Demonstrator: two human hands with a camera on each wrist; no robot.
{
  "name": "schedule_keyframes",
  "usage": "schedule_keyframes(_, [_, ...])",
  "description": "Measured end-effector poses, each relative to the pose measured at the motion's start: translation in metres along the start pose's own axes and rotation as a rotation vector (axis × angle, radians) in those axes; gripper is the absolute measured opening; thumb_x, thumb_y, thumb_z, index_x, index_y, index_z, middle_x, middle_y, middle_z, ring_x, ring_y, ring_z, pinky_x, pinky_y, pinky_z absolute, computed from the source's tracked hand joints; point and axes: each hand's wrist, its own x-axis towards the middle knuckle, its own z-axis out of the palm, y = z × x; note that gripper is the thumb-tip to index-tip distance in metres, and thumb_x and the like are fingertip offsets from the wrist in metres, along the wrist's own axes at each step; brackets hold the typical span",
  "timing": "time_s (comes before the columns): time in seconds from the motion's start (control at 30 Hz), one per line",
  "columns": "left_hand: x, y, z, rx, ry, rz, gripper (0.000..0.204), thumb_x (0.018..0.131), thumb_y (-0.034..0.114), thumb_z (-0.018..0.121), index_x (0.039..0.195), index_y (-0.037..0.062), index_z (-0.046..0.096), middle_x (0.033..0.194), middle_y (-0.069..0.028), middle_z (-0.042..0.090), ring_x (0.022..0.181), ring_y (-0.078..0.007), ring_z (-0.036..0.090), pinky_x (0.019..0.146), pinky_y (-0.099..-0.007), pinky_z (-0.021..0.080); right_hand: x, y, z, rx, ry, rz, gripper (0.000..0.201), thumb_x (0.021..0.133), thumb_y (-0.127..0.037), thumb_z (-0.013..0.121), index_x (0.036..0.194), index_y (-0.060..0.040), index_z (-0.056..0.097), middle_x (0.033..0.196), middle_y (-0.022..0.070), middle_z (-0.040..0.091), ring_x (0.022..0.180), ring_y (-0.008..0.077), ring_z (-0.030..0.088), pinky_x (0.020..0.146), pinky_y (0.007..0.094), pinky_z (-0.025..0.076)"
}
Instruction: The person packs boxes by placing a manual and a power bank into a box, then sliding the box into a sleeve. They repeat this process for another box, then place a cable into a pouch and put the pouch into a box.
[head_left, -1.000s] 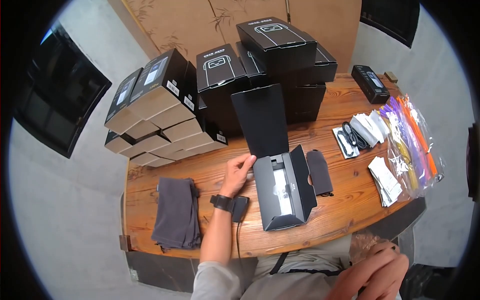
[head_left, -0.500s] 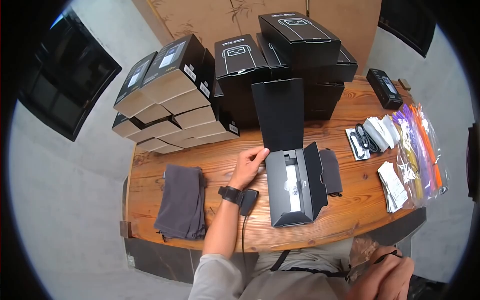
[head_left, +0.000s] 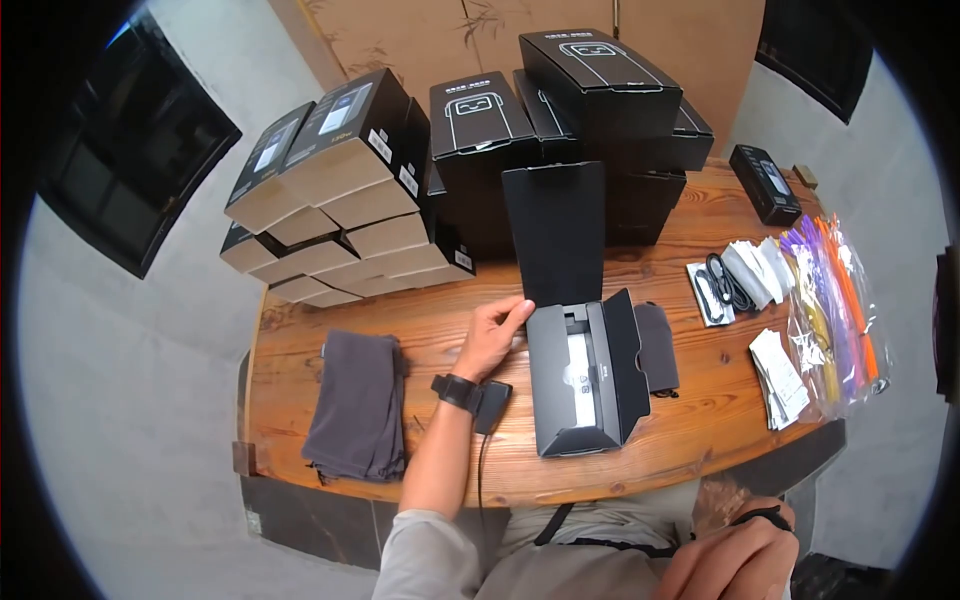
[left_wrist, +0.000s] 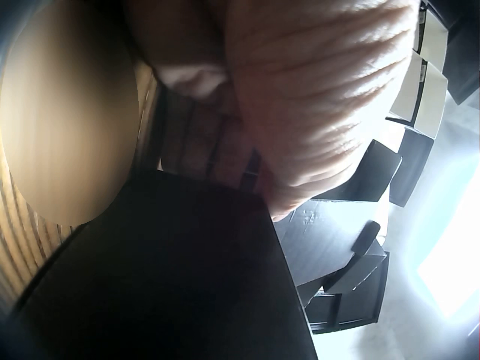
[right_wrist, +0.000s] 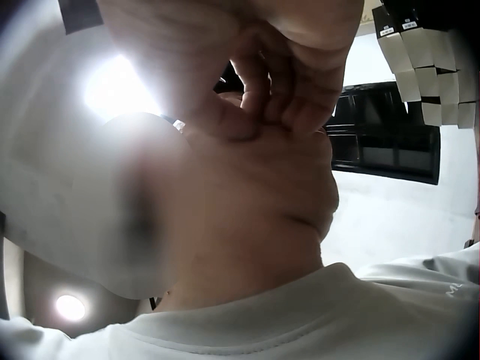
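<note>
My left hand [head_left: 497,335] pinches the upper left edge of an open black box [head_left: 548,370], near the hinge of its raised lid [head_left: 555,235]. Inside lies a white strip [head_left: 579,378] with small printed marks; a side flap stands out to the right. In the left wrist view, a dark panel of the box [left_wrist: 172,277] runs up under the hand. My right hand [head_left: 735,562] is raised close to my body, fingers curled and holding nothing visible. The right wrist view has its fingertips [right_wrist: 300,112] bent in at my neck, above a pale collar.
Boxes with pale ends [head_left: 340,220] and black boxes [head_left: 600,95] are stacked behind. Folded grey pouches [head_left: 355,405] lie left; another grey pouch [head_left: 656,348] sits right of the open box. Cables [head_left: 725,282], papers [head_left: 778,378], bagged colourful strips [head_left: 835,310] and a small black box [head_left: 765,185] lie right.
The head view has shifted, so the table's things sit farther right than a second ago. My left hand keeps its hold on the box edge. My right hand has shifted slightly near my body.
</note>
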Motion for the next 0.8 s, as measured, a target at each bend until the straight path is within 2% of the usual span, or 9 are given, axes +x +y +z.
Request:
schedule_keyframes(0.17, [0.001, -0.004, -0.003, -0.023, -0.047, 0.001, 0.024, 0.096, 0.019, 0.062, 0.1, -0.0027, 0.071, 0.087, 0.0001, 0.066, 0.082, -0.0077, 0.056, 0.076, -0.0244, 0.046, 0.006, 0.007, -0.004, -0.024, -0.023, 0.006, 0.016, 0.083, -0.004, 0.068, 0.073, -0.0012, 0.057, 0.083, 0.0164, 0.062, 0.071, 0.027, 0.061, 0.062, 0.0344, 0.05])
schedule_keyframes(0.43, [0.0, -0.005, -0.004, -0.042, -0.022, -0.002, 0.024, 0.096, 0.019, 0.062, 0.101, -0.003, 0.07, 0.088, 0.0003, 0.066, 0.082, -0.0079, 0.057, 0.076, -0.0243, 0.046, 0.004, 0.018, -0.023, -0.219, -0.202, -0.021, 0.005, 0.081, -0.001, 0.067, 0.081, 0.0011, 0.063, 0.091, 0.0155, 0.065, 0.078, 0.027, 0.065, 0.068, 0.0353, 0.054])
schedule_keyframes(0.57, [0.002, -0.004, -0.002, -0.054, -0.03, -0.002, 0.024, 0.096, 0.019, 0.062, 0.1, -0.0034, 0.07, 0.087, 0.0008, 0.066, 0.082, -0.0075, 0.056, 0.075, -0.0243, 0.046, 0.012, 0.032, -0.046, -0.8, -0.298, -0.066, 0.005, 0.08, 0.0, 0.067, 0.085, 0.0022, 0.067, 0.095, 0.015, 0.066, 0.081, 0.0269, 0.068, 0.072, 0.0357, 0.055])
schedule_keyframes(0.63, [0.001, -0.005, -0.002, -0.059, -0.029, 0.002, 0.024, 0.096, 0.019, 0.062, 0.1, -0.0036, 0.07, 0.086, 0.0011, 0.065, 0.081, -0.0071, 0.055, 0.075, -0.0242, 0.046, 0.023, 0.049, -0.055, -1.08, -0.289, -0.121, 0.013, 0.079, -0.002, 0.066, 0.091, 0.0008, 0.065, 0.097, 0.0129, 0.064, 0.087, 0.0284, 0.064, 0.08, 0.0371, 0.053])
schedule_keyframes(0.73, [0.002, -0.007, -0.002, -0.066, -0.035, 0.01, 0.024, 0.096, 0.019, 0.062, 0.099, -0.0038, 0.07, 0.085, 0.0017, 0.065, 0.081, -0.0065, 0.054, 0.074, -0.0239, 0.045, 0.029, 0.074, -0.07, -1.437, -0.398, -0.105, 0.02, 0.079, -0.006, 0.063, 0.098, 0.0003, 0.062, 0.098, 0.0097, 0.061, 0.095, 0.0253, 0.061, 0.09, 0.0377, 0.048])
schedule_keyframes(0.77, [0.001, -0.007, -0.002, -0.066, -0.033, 0.008, 0.024, 0.096, 0.019, 0.062, 0.099, -0.0038, 0.07, 0.085, 0.0019, 0.065, 0.08, -0.0063, 0.054, 0.074, -0.0238, 0.045, 0.028, 0.082, -0.076, -1.497, -0.443, -0.067, 0.021, 0.08, -0.008, 0.06, 0.1, -0.0009, 0.06, 0.101, 0.0091, 0.06, 0.101, 0.0237, 0.059, 0.096, 0.0381, 0.044])
schedule_keyframes(0.8, [0.001, -0.006, -0.002, -0.065, -0.031, 0.007, 0.024, 0.096, 0.019, 0.062, 0.099, -0.0038, 0.07, 0.085, 0.002, 0.065, 0.08, -0.0062, 0.054, 0.074, -0.0237, 0.045, 0.027, 0.086, -0.08, -1.522, -0.454, -0.003, 0.02, 0.08, -0.008, 0.059, 0.099, -0.0008, 0.061, 0.101, 0.0095, 0.06, 0.103, 0.0237, 0.059, 0.096, 0.0383, 0.044])
